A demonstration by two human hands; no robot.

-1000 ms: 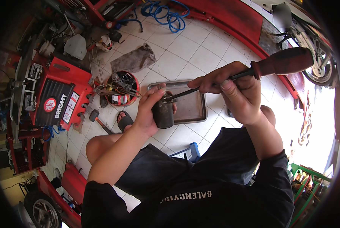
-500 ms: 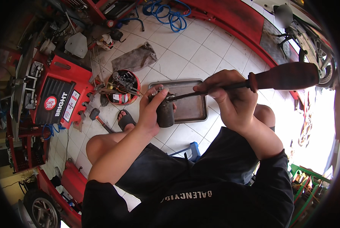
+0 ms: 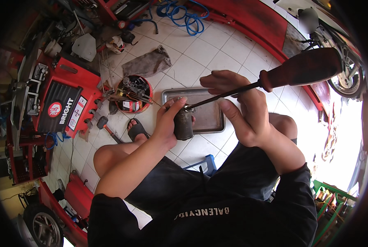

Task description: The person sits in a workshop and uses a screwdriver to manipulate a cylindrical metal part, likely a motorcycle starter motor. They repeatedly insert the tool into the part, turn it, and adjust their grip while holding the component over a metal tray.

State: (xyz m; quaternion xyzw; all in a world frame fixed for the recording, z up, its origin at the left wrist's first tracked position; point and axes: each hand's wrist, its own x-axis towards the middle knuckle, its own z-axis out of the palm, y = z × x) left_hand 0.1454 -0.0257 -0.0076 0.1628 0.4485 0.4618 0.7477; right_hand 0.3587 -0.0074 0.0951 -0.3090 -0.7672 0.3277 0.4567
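My left hand (image 3: 166, 125) is wrapped round a dark, worn metal cylinder (image 3: 184, 128), held upright with its top end near my thumb. A long screwdriver (image 3: 303, 71) with a dark red-brown handle slants down from the right. Its tip meets the top of the cylinder; the exact contact is too small to make out. Around the screwdriver's shaft, my right hand (image 3: 253, 117) is open, thumb and fingers spread apart, the shaft passing between them. Below both hands a shallow metal tray (image 3: 221, 125) lies on the tiled floor.
Left of the tray stands a red tub (image 3: 147, 105) full of tools and parts. A mallet (image 3: 105, 125) lies near my foot, and a grey rag (image 3: 147, 61) farther off. A red machine (image 3: 64, 99) stands at the left, a motorcycle (image 3: 344, 61) at the far right.
My right hand's fingers have opened away from the screwdriver's shaft. The handle has tilted up and slightly left; the cylinder and my left hand have shifted slightly right.
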